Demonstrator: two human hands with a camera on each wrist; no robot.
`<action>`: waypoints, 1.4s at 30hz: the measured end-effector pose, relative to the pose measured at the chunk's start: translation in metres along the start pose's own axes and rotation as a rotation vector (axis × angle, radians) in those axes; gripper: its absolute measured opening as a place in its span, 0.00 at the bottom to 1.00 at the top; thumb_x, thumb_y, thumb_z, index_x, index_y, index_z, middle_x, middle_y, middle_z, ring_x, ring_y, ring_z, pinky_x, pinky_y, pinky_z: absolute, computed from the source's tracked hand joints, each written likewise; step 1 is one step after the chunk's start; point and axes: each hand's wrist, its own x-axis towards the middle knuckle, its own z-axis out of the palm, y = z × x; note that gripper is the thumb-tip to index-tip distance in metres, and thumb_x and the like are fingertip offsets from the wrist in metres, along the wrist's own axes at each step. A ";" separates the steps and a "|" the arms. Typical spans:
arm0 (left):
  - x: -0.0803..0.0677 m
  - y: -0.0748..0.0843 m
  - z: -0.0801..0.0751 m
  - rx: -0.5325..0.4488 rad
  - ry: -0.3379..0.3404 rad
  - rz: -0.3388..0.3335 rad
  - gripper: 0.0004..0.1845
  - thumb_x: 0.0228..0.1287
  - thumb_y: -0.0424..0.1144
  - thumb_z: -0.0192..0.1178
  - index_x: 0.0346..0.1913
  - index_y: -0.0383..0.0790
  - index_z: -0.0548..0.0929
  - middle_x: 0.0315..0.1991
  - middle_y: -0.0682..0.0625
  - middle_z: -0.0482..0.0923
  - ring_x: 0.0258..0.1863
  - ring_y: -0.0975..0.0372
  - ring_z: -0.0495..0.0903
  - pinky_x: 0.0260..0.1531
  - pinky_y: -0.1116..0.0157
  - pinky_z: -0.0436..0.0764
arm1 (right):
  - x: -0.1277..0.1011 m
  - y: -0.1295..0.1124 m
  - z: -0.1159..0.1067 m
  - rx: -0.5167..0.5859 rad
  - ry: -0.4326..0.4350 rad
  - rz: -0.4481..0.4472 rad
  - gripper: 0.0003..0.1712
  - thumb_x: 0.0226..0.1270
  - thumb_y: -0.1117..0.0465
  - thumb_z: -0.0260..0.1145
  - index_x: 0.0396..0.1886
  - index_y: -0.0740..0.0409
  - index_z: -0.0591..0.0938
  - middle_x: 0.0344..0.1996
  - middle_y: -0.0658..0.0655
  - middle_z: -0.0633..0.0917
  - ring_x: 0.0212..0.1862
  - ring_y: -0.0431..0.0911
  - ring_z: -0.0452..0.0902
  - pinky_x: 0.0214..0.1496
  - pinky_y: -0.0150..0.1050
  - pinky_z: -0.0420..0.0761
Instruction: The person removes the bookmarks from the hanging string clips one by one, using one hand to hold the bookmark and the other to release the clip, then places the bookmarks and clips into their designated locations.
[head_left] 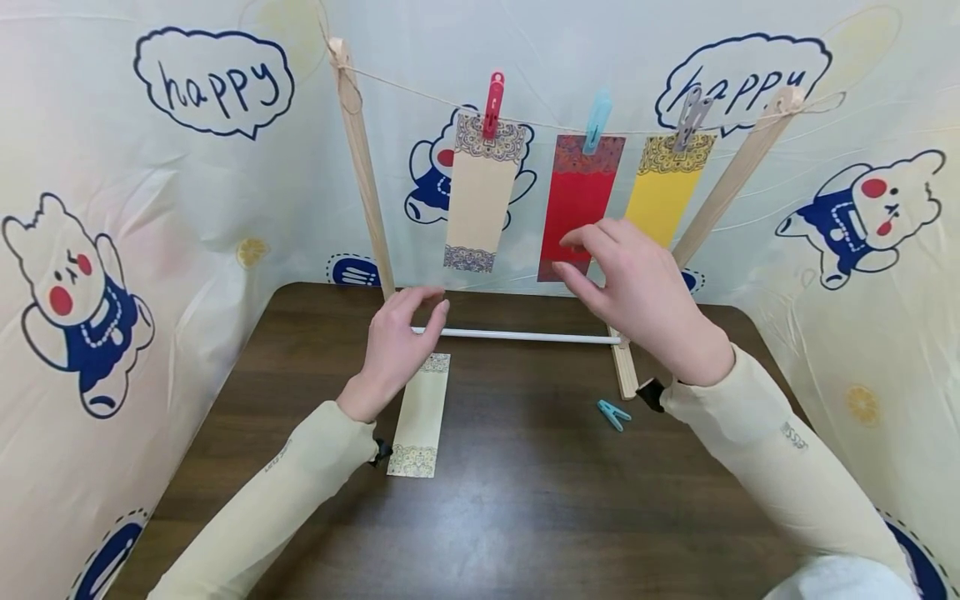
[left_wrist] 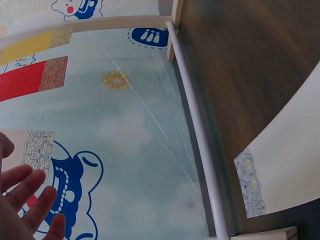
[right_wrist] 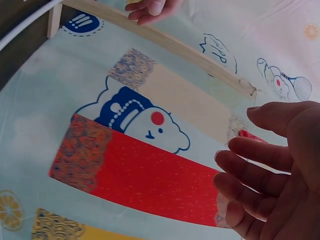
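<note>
My left hand (head_left: 393,346) hovers over the upper end of a pale cream patterned card (head_left: 420,417) on the table, fingers loosely bent and nothing held. Raised in front of a red card (head_left: 577,187), my right hand (head_left: 637,287) has its thumb and fingers apart with nothing between them. The red card hangs from a string (head_left: 420,90) by a light blue clothespin (head_left: 597,122). To its left a beige card (head_left: 480,204) hangs by a red clothespin (head_left: 493,104); to its right a yellow card (head_left: 667,196) by a grey clothespin (head_left: 692,121).
Two wooden posts (head_left: 363,175) hold up the string, joined low down by a white rod (head_left: 525,336). A blue clothespin (head_left: 614,414) lies on the dark wooden table (head_left: 517,508), near the right post's foot. Printed cloth (head_left: 202,200) surrounds the table.
</note>
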 end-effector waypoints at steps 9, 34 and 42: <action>0.020 0.002 -0.002 -0.099 0.032 -0.021 0.12 0.75 0.38 0.62 0.54 0.34 0.86 0.47 0.41 0.87 0.47 0.50 0.83 0.48 0.53 0.81 | 0.021 -0.006 -0.010 0.009 -0.007 0.034 0.21 0.69 0.57 0.74 0.56 0.63 0.83 0.51 0.63 0.85 0.51 0.55 0.79 0.50 0.52 0.84; 0.062 0.001 -0.006 -0.211 0.087 -0.105 0.14 0.74 0.40 0.66 0.54 0.35 0.86 0.50 0.43 0.87 0.47 0.54 0.84 0.47 0.52 0.83 | 0.082 -0.023 -0.033 -0.035 0.029 0.079 0.19 0.78 0.53 0.64 0.59 0.61 0.82 0.48 0.61 0.85 0.48 0.52 0.80 0.53 0.47 0.81; 0.070 0.001 -0.007 -0.241 0.080 -0.128 0.14 0.74 0.41 0.66 0.54 0.36 0.86 0.51 0.45 0.87 0.46 0.57 0.83 0.46 0.61 0.81 | 0.102 -0.026 -0.038 -0.075 0.047 0.064 0.21 0.79 0.52 0.62 0.59 0.62 0.82 0.53 0.62 0.85 0.50 0.52 0.79 0.56 0.44 0.82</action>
